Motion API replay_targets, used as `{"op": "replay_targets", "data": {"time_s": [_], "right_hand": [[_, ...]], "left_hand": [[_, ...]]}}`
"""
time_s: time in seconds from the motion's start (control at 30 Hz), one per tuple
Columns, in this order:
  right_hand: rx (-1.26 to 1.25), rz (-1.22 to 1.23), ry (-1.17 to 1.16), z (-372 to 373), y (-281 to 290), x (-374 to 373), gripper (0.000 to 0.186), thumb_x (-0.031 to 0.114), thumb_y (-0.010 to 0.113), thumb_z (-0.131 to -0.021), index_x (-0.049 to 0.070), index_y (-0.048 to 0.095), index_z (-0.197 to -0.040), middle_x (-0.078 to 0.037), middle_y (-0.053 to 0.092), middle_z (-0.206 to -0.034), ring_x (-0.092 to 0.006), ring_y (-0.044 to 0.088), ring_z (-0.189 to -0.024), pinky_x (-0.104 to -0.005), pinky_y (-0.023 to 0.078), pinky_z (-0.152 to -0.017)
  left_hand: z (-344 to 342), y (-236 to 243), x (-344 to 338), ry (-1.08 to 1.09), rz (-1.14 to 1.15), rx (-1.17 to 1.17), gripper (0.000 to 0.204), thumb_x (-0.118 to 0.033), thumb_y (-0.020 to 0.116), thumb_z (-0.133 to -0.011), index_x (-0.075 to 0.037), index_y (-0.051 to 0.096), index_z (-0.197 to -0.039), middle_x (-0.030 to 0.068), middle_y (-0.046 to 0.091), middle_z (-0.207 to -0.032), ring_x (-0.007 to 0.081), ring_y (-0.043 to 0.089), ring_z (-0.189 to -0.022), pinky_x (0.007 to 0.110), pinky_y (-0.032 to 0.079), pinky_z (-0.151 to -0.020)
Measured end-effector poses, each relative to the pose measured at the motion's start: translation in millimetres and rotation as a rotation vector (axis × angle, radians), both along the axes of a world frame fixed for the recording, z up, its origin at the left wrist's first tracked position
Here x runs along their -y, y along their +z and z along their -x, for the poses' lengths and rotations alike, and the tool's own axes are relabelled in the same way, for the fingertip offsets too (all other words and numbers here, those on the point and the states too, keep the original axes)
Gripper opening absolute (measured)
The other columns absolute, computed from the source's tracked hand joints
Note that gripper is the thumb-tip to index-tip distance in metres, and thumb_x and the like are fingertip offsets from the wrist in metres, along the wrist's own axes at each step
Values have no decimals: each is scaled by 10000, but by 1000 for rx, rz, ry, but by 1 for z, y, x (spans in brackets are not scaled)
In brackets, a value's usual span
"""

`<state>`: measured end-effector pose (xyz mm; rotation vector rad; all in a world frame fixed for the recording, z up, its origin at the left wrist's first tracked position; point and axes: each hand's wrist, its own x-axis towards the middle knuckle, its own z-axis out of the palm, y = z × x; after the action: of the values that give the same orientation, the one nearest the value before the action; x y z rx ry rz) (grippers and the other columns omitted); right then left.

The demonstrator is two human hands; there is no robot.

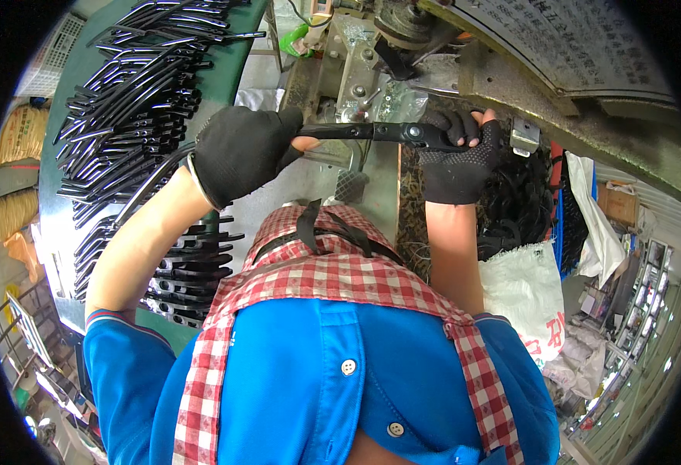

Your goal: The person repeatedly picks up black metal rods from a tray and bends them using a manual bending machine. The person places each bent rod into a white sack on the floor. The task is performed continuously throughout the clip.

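A black metal bar with a riveted joint lies level across the space in front of me, held at both ends. My left hand, in a black glove, is closed around its left part, and a thin bent black rod runs from behind that wrist toward the lower left. On the right end, beside the rivet, my right hand wraps its fingers over the bar; its dotted black glove leaves the fingertips bare. The glove hides the bar's far right tip.
Many bent black bars are heaped on a green table at left. A greasy machine stands ahead, with a ridged foot pedal below. Black parts and a white sack sit at right.
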<state>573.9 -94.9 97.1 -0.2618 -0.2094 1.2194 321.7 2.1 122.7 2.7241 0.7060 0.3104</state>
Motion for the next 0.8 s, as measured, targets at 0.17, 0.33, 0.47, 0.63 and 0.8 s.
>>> {"op": "replay_targets", "data": {"time_s": [0.17,0.33,0.47,0.63,0.8], "right_hand": [[84,-76,-20,6,8,-5,292,223,462,-895,187,398,-613,85,336,-504,-72,337,-502,-256,323,-612],[38,-88,-19,-4,-10,-22,295,252,452,-902,192,418,-615,87,341,-482,-73,341,-492,-264,327,-600],[-18,-70,8,-14,-17,-31,358,340,419,-935,183,451,-614,62,383,-470,-83,405,-486,-319,418,-597],[46,-50,-48,-32,-25,-49,370,365,421,-934,175,485,-623,36,424,-476,-108,464,-499,-373,471,-637],[147,64,-230,-37,-32,-55,387,391,424,-933,167,519,-632,10,465,-482,-134,522,-512,-426,524,-678]], "left_hand": [[-2,-6,0,-21,65,-16,351,-380,540,-915,-52,554,-792,186,523,-585,398,559,-568,458,406,-496],[-8,-11,-6,-33,60,-5,360,-393,526,-918,-47,552,-824,177,549,-591,388,578,-582,462,428,-510],[-13,-11,-18,-35,-9,48,363,-399,514,-921,-48,551,-838,173,565,-603,388,585,-599,467,438,-527],[-22,-7,-39,-22,-23,2,375,-417,510,-919,-52,554,-839,166,581,-626,382,593,-613,473,444,-547],[-23,-7,-50,-45,-96,-4,353,-405,520,-921,-58,571,-876,176,576,-619,383,592,-599,456,451,-527]]}}
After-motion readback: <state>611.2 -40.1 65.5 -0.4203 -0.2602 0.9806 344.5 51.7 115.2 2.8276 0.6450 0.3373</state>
